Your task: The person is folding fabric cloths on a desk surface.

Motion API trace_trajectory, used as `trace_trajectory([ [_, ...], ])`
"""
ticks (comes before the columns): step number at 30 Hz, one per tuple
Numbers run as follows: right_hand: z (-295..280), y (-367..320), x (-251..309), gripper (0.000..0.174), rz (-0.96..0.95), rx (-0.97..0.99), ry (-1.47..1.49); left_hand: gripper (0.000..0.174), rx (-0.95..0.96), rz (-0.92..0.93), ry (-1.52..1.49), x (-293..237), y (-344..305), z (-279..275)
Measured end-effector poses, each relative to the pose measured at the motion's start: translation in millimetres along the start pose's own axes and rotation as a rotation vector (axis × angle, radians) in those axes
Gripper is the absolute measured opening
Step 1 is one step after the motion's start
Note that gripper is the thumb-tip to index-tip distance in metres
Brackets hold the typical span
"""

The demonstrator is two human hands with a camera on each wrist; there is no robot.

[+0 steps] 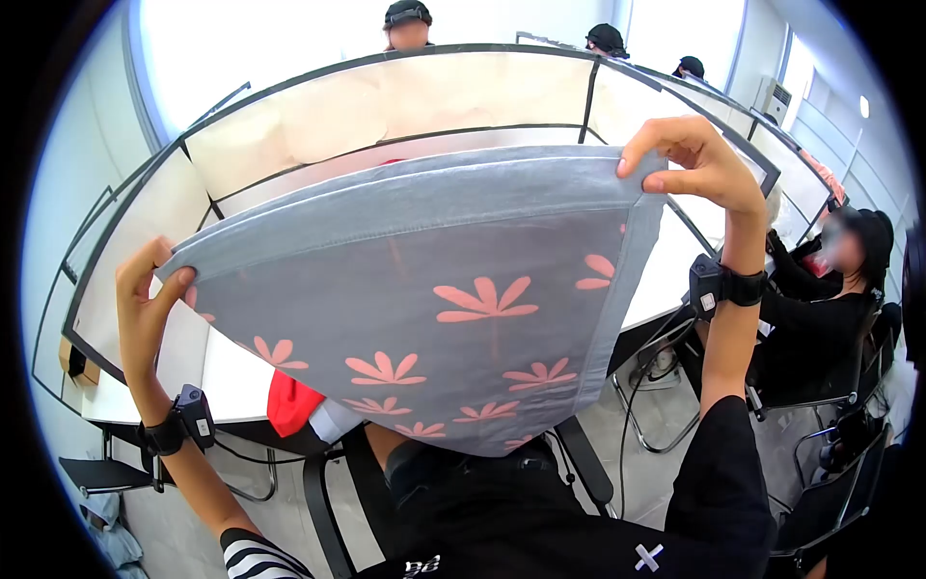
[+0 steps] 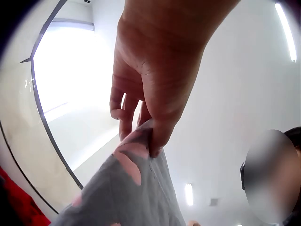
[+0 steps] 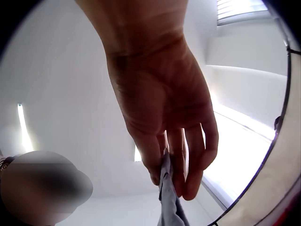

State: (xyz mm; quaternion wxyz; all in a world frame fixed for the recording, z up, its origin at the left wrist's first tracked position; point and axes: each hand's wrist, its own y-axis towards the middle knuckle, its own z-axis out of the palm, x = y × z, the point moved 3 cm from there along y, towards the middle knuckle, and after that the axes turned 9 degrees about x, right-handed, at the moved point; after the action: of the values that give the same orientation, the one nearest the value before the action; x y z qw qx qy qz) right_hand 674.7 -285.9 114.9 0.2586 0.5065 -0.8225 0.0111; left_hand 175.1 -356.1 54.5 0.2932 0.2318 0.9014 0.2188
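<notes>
A grey cloth (image 1: 453, 289) printed with pink flowers is held up, spread wide in front of me, its lower corner hanging near my lap. My left hand (image 1: 154, 299) pinches its left top corner and my right hand (image 1: 690, 164) pinches the right top corner, raised higher. The left wrist view shows the left hand (image 2: 150, 94) with thumb and fingers closed on the grey cloth (image 2: 127, 188). Seen from the right wrist, the right hand (image 3: 164, 122) nips a thin fold of the cloth (image 3: 169, 197) between thumb and fingers. The cloth hides most of the table behind it.
A white table (image 1: 231, 376) with cream divider panels (image 1: 318, 116) lies behind the cloth. A red garment (image 1: 289, 405) lies at the table's near edge. A person in black (image 1: 830, 289) sits at the right; others sit beyond the dividers. Chairs (image 1: 106, 473) stand around.
</notes>
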Motion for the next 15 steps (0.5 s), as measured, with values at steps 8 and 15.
trace_trajectory([
  [8,0,-3,-5,0.032,0.075,-0.038,-0.012,0.022,0.031,0.019,0.050,1,-2,-1],
  [15,0,-6,0,0.028,0.077,-0.073,0.040,0.023,-0.036,0.090,0.017,-9,2,2],
])
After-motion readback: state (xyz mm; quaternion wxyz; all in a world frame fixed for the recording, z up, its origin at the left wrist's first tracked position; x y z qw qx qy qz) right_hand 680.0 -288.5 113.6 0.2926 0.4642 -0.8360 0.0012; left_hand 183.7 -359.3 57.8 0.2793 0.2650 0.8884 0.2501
